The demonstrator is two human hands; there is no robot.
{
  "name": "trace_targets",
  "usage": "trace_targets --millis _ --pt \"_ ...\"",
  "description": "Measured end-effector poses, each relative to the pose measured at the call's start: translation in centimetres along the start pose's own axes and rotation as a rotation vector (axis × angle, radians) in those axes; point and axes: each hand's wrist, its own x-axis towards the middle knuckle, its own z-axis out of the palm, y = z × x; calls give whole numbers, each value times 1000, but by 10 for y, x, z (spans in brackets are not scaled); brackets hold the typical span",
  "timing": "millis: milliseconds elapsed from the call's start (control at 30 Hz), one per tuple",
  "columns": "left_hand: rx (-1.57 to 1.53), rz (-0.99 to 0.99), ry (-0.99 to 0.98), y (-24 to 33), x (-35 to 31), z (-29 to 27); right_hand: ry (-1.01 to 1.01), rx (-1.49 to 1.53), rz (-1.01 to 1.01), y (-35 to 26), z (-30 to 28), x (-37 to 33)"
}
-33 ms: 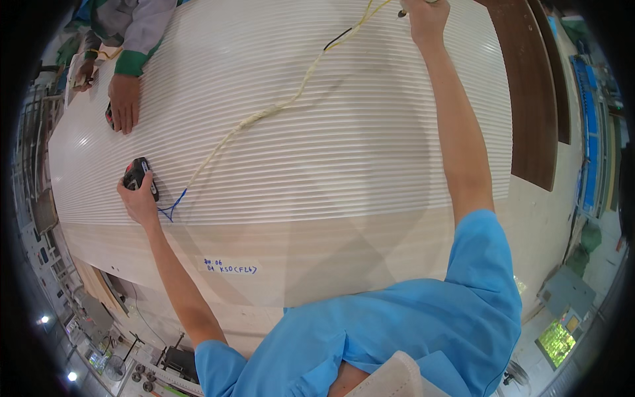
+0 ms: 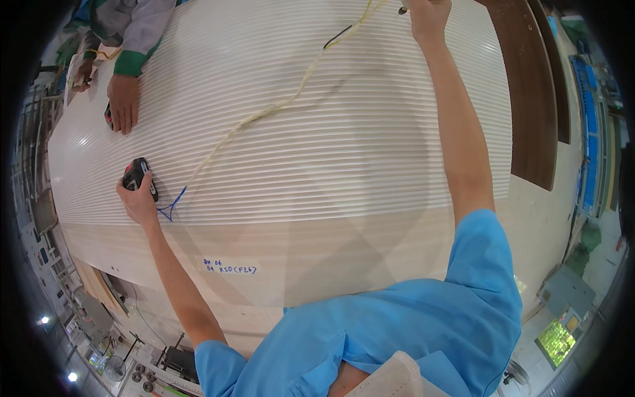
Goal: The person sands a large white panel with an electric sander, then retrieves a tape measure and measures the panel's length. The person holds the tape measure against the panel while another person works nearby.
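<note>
A large pale panel with fine ridges (image 2: pixel 264 172) lies in front of me. My left hand (image 2: pixel 140 202) is wrapped round a black and red block-like device (image 2: pixel 137 177), possibly a tool battery, on the panel's left part. Beside that hand a blue loop (image 2: pixel 173 206) ends a pale yellow twisted cord (image 2: pixel 254 118), which runs slantwise up the panel toward my right hand. My right hand (image 2: pixel 430 14) is closed at the far edge of the picture, partly cut off. A small dark tip (image 2: pixel 402 10) sticks out beside its fingers; what it grips is unclear.
At the far left a co-worker's hand (image 2: pixel 124 102) rests on another black and red item (image 2: pixel 109 116); their other hand (image 2: pixel 84 74) is beyond it. Dark brown boards (image 2: pixel 532 99) lie along the right. A handwritten label (image 2: pixel 228 266) is stuck near the front edge.
My right hand has shifted very slightly, and the cord's far end with it. My left hand, the black and red device and the co-worker's hand look practically unmoved.
</note>
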Motion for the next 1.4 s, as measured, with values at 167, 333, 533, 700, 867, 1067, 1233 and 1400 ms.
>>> trace_targets --millis 167,333,533,700,867,1067,1233,1400 --pt "6 8 -2 2 2 1 10 -41 -29 4 7 5" --pt "-22 5 7 7 4 4 3 -34 -38 6 8 8" --pt "-12 0 13 6 4 5 -4 3 -43 1 4 26" --pt "-23 -2 9 9 2 3 36 17 -27 16 8 21" --pt "-40 -14 5 12 1 2 13 -23 -53 18 6 23" --pt "-44 -2 11 6 4 6 -3 -1 -38 12 6 35" --pt "-33 13 6 5 6 7 7 -22 -57 17 13 28" --pt "-50 -11 -3 9 3 5 -13 37 -57 7 8 41"
